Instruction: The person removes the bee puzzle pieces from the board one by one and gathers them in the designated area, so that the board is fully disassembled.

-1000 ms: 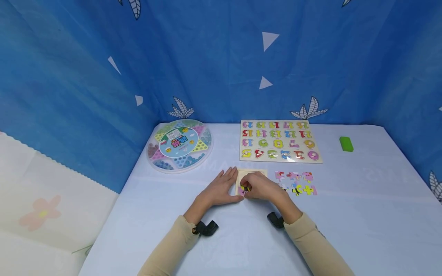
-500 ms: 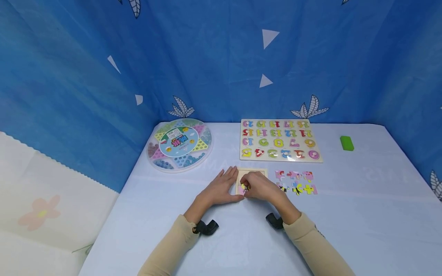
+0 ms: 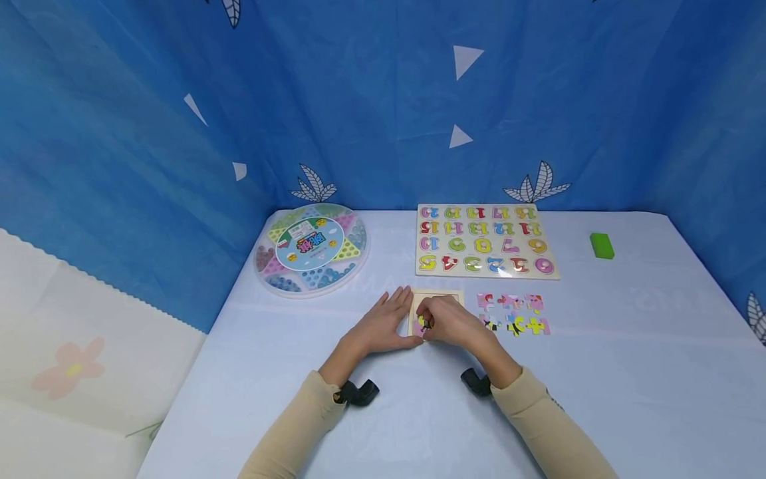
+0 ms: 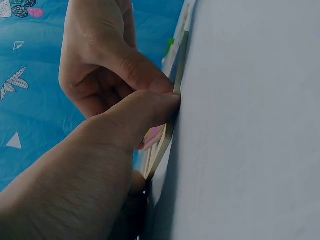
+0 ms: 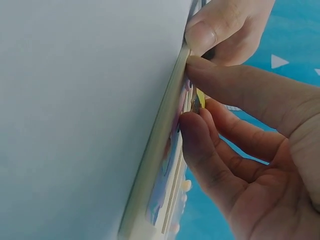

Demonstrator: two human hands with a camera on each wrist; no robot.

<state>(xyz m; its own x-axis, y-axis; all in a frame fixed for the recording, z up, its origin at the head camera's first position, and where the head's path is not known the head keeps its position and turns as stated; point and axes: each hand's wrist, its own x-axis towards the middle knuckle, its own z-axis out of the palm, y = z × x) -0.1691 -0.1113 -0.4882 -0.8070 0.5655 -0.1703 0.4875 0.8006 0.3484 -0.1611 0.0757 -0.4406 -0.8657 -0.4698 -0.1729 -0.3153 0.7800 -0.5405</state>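
Note:
A small wooden puzzle tray point(image 3: 437, 291) lies on the white tabletop between the hands, with part of a picture in its near-left corner. My left hand point(image 3: 380, 327) rests along the tray's left side, fingers extended, its thumb at the near edge. Over the tray, my right hand point(image 3: 451, 324) pinches a small yellow-and-dark puzzle piece point(image 5: 200, 98) between thumb and forefinger, low over that corner. Both thumbs come close together at the rim in the right wrist view. Right of the tray lie loose jigsaw pieces point(image 3: 536, 326) in two rows, pink and yellow.
Behind the tray lies a number board point(image 3: 487, 229) with colourful numerals. A round game case point(image 3: 311, 243) with coloured beads sits at the back left. A green block point(image 3: 602, 246) is at the back right. Blue curtains point(image 3: 371, 100) hang behind the table.
Both hands stay at the tray almost in place. The right fingers shift slightly over the piece at the tray's near-left corner.

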